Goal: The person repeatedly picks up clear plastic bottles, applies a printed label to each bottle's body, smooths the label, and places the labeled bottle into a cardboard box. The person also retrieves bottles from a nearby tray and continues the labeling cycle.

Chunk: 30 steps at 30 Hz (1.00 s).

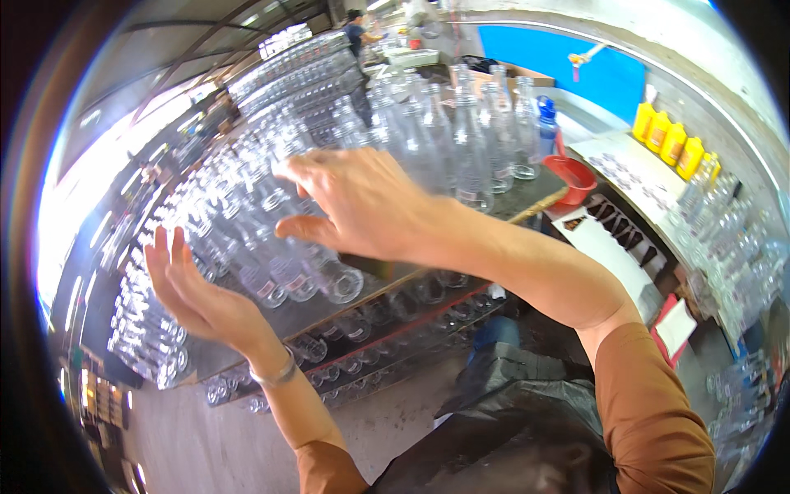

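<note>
A long table (pixel 539 191) carries rows of clear glass bottles (pixel 461 140) that run away from me. My right hand (pixel 358 202) lies flat on top of the nearest bottles (pixel 284 267), fingers spread over their necks. My left hand (pixel 193 288) is held open, palm toward the left side of that same group, close beside the glass. A bracelet sits on my left wrist. Neither hand grips a bottle.
More bottles (pixel 354 325) stand on shelves under the table. A red scoop (pixel 572 177), a blue-capped bottle (pixel 546 123) and yellow jugs (pixel 671 140) are on the right by a white counter (pixel 625 259). Another person (pixel 357 31) works far back. A dark bag (pixel 527 412) is at my feet.
</note>
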Motion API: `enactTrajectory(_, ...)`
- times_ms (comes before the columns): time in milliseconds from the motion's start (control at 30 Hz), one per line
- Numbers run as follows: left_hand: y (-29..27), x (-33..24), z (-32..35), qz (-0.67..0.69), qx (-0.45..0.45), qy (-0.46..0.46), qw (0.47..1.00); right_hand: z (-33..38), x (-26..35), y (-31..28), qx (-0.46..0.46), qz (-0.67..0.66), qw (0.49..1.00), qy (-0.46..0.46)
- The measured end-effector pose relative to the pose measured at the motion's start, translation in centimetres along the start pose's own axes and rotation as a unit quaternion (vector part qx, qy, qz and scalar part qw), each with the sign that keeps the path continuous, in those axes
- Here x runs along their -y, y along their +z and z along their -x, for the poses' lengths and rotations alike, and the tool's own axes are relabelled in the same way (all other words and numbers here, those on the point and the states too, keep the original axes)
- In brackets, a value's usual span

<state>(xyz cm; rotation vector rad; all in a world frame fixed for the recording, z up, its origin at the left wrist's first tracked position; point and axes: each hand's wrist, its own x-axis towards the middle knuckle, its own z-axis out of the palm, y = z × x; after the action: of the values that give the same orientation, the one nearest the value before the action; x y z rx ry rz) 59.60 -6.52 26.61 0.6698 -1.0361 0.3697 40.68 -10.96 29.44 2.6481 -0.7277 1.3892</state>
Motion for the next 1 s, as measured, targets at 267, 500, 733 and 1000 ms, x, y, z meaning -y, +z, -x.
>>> enactTrajectory(267, 9.0, -11.1, 13.2, 0.217, 0.157, -0.065, 0.961, 17.1, -0.3, -10.4, 0.025, 0.053, 0.989, 0.138)
enactTrajectory(500, 20.7, -24.9, 25.8, 0.466, 0.436, -0.221, 0.737, 35.1, 4.6, -26.3, -0.182, 0.221, 0.905, 0.315)
enactTrajectory(733, 29.5, -33.4, 36.5, 0.532, 0.566, -0.165, 0.608, 46.9, 17.3, -40.2, -0.354, 0.456, 0.626, 0.523)
enactTrajectory(1000, 29.9, -36.3, 45.7, 0.494, 0.661, -0.206, 0.526, 54.4, 21.2, -42.1, -0.349, 0.541, 0.524, 0.557)
